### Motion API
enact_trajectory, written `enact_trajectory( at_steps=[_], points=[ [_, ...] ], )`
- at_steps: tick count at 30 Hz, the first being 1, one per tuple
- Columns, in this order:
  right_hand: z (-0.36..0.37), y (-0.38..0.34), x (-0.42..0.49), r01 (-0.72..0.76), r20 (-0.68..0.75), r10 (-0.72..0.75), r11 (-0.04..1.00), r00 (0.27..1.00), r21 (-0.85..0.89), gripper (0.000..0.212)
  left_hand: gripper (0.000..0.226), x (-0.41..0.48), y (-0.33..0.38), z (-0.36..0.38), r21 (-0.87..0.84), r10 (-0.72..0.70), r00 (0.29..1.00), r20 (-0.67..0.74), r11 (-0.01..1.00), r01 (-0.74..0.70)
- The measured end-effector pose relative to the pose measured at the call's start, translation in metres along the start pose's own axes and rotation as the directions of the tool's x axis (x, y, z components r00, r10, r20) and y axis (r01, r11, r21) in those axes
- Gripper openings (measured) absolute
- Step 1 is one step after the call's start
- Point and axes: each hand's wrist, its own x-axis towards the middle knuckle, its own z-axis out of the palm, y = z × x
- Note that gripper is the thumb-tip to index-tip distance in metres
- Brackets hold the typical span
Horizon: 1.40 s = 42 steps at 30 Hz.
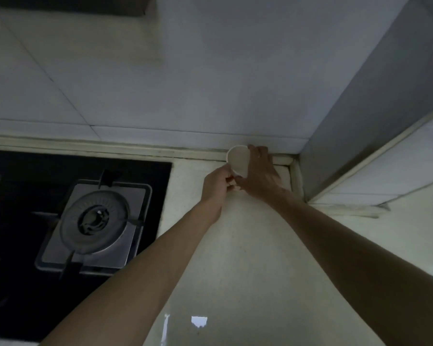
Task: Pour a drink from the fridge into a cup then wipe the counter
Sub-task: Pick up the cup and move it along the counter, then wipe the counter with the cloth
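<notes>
Cup: our white paper cup (pixel 238 159) is tilted with its mouth turned toward us, at the back of the counter (pixel 235 258) near the corner, close to the tiled wall (pixel 160 83).
Right hand: our right hand (pixel 260 174) curls round the cup's right side, with the fingertips up at the rim.
Left hand: our left hand (pixel 216 187) has its fingers curled; it seems to pinch the cup's lower end, though the dim light blurs the contact.
Hob: a black hob (pixel 15 245) lies left of our hands, with a round burner (pixel 95 218) on a metal plate.
Corner: a grey panel (pixel 375 101) stands right of the cup.
</notes>
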Motion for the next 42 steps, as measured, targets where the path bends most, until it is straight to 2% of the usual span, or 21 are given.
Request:
enact_trajectory(
  at_steps=[3, 5, 6, 9, 11, 13, 16, 19, 21, 26, 32, 37, 42],
  points=[
    [-0.018, 0.006, -0.013, 0.06, 0.027, -0.059, 0.997, 0.998, -0.049, 0.095, 0.017, -0.007, 0.006, -0.008, -0.012, 0.013, 0.997, -0.076, 1.0, -0.014],
    [-0.035, 0.015, -0.028, 0.088, 0.044, -0.083, 0.989, 0.996, -0.123, 0.085, 0.012, -0.015, 0.011, -0.014, 0.028, 0.027, 0.994, -0.108, 0.999, -0.024],
    [-0.044, 0.02, -0.037, 0.094, 0.055, -0.087, 0.983, 0.995, -0.157, 0.075, 0.01, -0.02, 0.014, -0.016, 0.105, 0.05, 0.994, -0.094, 0.994, -0.04],
    [-0.065, 0.035, -0.073, 0.102, 0.088, -0.085, 0.972, 0.993, -0.213, 0.05, 0.008, -0.042, 0.023, -0.015, 0.376, 0.101, 0.99, 0.096, 0.918, -0.13],
    [-0.073, 0.049, -0.104, 0.091, 0.109, -0.067, 0.969, 0.992, -0.231, 0.04, 0.01, -0.061, 0.022, -0.006, 0.519, 0.064, 0.963, 0.263, 0.832, -0.197],
    [-0.078, 0.068, -0.137, 0.086, 0.138, -0.049, 0.958, 0.989, -0.273, 0.033, 0.009, -0.079, 0.013, 0.006, 0.648, -0.006, 0.917, 0.398, 0.709, -0.277],
    [-0.08, 0.103, -0.189, 0.033, 0.2, 0.036, 0.942, 0.979, -0.333, 0.03, 0.012, -0.1, -0.011, 0.027, 0.776, -0.136, 0.814, 0.564, 0.425, -0.466],
    [-0.08, 0.141, -0.246, -0.062, 0.223, 0.149, 0.933, 0.963, -0.355, 0.029, 0.022, -0.119, -0.037, 0.055, 0.738, -0.275, 0.692, 0.667, 0.122, -0.663],
    [-0.081, 0.164, -0.285, -0.114, 0.23, 0.209, 0.923, 0.95, -0.369, 0.029, 0.025, -0.135, -0.054, 0.079, 0.681, -0.348, 0.634, 0.691, 0.021, -0.732],
    [-0.084, 0.212, -0.366, -0.226, 0.238, 0.334, 0.894, 0.912, -0.387, 0.03, 0.027, -0.18, -0.095, 0.135, 0.618, -0.422, 0.557, 0.716, 0.013, -0.786],
    [-0.106, 0.266, -0.419, -0.338, 0.171, 0.41, 0.879, 0.896, -0.337, 0.029, 0.029, -0.234, -0.14, 0.185, 0.62, -0.468, 0.553, 0.689, -0.016, -0.785],
    [-0.127, 0.315, -0.456, -0.356, 0.18, 0.406, 0.899, 0.896, -0.256, 0.028, 0.028, -0.277, -0.175, 0.231, 0.665, -0.428, 0.623, 0.654, -0.065, -0.744],
    [-0.134, 0.366, -0.496, -0.296, 0.236, 0.36, 0.917, 0.902, -0.269, 0.034, 0.03, -0.32, -0.226, 0.267, 0.744, -0.338, 0.729, 0.596, -0.109, -0.659]
  ],
)
